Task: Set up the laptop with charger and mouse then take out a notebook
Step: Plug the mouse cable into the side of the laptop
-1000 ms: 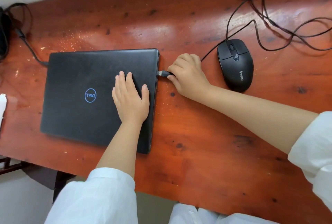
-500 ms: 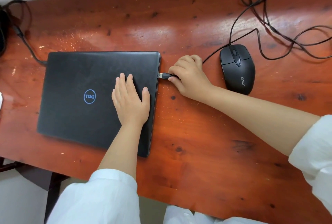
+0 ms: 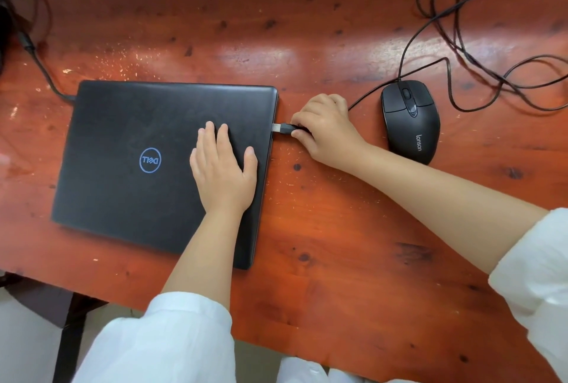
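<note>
1. Quick count: one laptop (image 3: pixel 147 161), one mouse (image 3: pixel 410 121), one USB plug (image 3: pixel 284 128), two cables, two hands.
2. Laptop is black with a matte lid, shut, and has a blue ring logo that reads upside down from here. It lies flat on the left half of the desk (image 3: pixel 338 244), its near edge close to the desk's front.
3. Left hand (image 3: pixel 222 167) lies flat, palm down, on the lid's right part, its fingers stretched out and holding nothing.
4. Right hand (image 3: pixel 327 130) is just beside the laptop's right edge, fingers pinched on the plug's black body. The metal tip is right at the laptop's side; can't tell how far in it is.
5. Mouse is black with a wheel and small grey lettering, and sits right of that hand, not touching it. Its cord (image 3: pixel 461 53) loops messily toward the far right.
6. Charger cable (image 3: pixel 40 66) runs in from the far left to the laptop's back-left corner.
7. Desk is glossy reddish wood, knotty, with pale scratches and specks. There's a light wall behind, a pale floor below, and white sleeves on both arms.
</note>
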Demonstrator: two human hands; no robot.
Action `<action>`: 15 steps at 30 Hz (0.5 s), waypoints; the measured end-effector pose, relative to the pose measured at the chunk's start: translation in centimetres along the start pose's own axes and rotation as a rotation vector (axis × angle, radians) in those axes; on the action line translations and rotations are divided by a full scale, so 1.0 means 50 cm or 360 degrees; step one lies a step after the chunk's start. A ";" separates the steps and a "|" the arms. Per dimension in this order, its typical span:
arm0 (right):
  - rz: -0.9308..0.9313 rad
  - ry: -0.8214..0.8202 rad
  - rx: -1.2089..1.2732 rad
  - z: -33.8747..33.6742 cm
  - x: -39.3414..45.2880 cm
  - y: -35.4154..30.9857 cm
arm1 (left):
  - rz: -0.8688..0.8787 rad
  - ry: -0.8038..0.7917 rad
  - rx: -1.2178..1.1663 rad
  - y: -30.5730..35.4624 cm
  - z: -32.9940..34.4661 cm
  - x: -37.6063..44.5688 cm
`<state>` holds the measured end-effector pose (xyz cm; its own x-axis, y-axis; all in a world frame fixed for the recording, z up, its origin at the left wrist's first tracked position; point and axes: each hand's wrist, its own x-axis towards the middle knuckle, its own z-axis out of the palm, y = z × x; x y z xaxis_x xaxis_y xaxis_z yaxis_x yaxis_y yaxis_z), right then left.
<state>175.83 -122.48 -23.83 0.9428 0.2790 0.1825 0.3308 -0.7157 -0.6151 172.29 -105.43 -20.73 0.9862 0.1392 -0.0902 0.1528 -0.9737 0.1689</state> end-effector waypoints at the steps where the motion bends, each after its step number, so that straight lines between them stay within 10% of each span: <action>1: -0.0028 -0.0014 -0.0038 -0.002 0.000 0.001 | 0.0001 0.0001 -0.0004 -0.001 0.001 0.000; 15: -0.0268 -0.0198 -0.0063 -0.048 -0.007 -0.004 | 0.0010 0.0024 -0.0074 -0.010 0.004 0.003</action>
<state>175.55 -123.98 -21.94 0.8626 0.4720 0.1822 0.4868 -0.6762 -0.5530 172.35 -104.95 -21.03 0.9879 0.1359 -0.0744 0.1489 -0.9652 0.2149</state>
